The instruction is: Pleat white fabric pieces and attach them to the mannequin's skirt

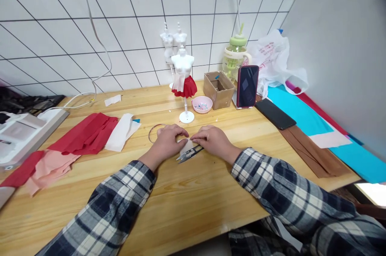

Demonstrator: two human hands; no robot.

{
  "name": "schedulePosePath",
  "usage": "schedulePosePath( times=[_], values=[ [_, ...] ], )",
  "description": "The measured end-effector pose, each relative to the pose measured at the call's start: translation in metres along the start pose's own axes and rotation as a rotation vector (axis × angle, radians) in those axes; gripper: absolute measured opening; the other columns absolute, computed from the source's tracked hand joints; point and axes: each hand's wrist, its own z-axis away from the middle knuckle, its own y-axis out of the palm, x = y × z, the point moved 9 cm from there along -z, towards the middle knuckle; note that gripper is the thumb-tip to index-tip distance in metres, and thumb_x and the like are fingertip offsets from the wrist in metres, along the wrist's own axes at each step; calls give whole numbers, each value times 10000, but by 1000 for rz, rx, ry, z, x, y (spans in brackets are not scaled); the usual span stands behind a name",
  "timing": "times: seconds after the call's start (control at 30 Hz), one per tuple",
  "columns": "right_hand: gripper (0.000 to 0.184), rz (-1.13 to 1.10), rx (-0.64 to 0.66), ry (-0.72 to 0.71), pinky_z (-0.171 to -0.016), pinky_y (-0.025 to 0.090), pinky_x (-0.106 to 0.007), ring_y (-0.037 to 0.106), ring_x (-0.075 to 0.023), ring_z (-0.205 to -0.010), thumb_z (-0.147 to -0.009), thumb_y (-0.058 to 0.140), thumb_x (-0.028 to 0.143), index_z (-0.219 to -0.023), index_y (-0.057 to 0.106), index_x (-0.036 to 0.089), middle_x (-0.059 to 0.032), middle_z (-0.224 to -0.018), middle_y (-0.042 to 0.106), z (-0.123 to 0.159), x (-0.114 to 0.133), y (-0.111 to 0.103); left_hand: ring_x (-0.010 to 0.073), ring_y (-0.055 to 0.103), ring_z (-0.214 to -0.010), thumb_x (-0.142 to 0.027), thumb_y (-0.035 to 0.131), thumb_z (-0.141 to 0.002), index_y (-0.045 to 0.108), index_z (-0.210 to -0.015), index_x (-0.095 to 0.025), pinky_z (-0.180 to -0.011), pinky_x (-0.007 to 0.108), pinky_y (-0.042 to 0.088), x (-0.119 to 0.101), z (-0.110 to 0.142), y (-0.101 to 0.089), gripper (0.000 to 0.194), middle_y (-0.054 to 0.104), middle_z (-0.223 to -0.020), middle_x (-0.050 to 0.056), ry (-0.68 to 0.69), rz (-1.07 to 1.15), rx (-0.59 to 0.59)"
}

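My left hand (166, 142) and my right hand (214, 139) meet low over the middle of the table. Both have thumb and fingertips pinched on a small pale piece of fabric (185, 147), one at each side of it. Dark-handled thread snips (189, 154) are just in front of the fabric, their points toward the left and the other end near my right fingers; whether they touch my right hand I cannot tell. Behind my left hand lies a thin hoop (153, 130), partly covered. A small white mannequin (182, 65) wearing a red pleated skirt (188, 88) stands beyond my hands.
A pink dish of beads (202, 105), a cardboard box (218, 89), a propped phone (247, 86) and a bottle (235, 57) stand toward the back. Red cloth (87, 133) and a sewing machine (27, 131) are at left. A black phone (275, 113) and brown fabric (313, 151) lie at right.
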Motion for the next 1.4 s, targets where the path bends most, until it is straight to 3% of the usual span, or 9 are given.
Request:
schedulePosePath(
  times=[0.33, 0.6, 1.1, 1.4],
  values=[
    [144, 53, 24, -9, -775, 434, -278, 624, -159, -850, -890, 661, 267, -963, 785, 269, -25, -876, 737, 0, 4, 2, 269, 581, -982, -370, 614, -792, 726, -806, -241, -878, 431, 379, 0, 2, -3, 171, 688, -937, 43, -25, -12, -6],
    [153, 88, 25, -12, -772, 427, -284, 620, -165, -851, -896, 648, 264, -965, 785, 277, -25, -878, 734, 0, 6, 2, 268, 576, -992, -327, 591, -791, 730, -814, -243, -883, 434, 359, 1, 1, -2, 164, 692, -938, 38, -51, -3, 1],
    [186, 195, 28, -48, -719, 396, -286, 591, -174, -844, -921, 604, 272, -962, 785, 265, -41, -851, 698, 3, 13, -1, 282, 575, -974, -399, 623, -798, 736, -791, -253, -871, 462, 338, -1, 0, 1, 185, 699, -935, 42, -67, -49, -41],
    [207, 212, 41, -45, -717, 399, -291, 603, -182, -868, -925, 581, 252, -980, 781, 262, -45, -873, 699, 3, 14, -3, 264, 583, -944, -325, 599, -778, 725, -772, -241, -863, 443, 350, -3, 0, 3, 152, 700, -897, 36, -70, -44, -58]
  ],
)
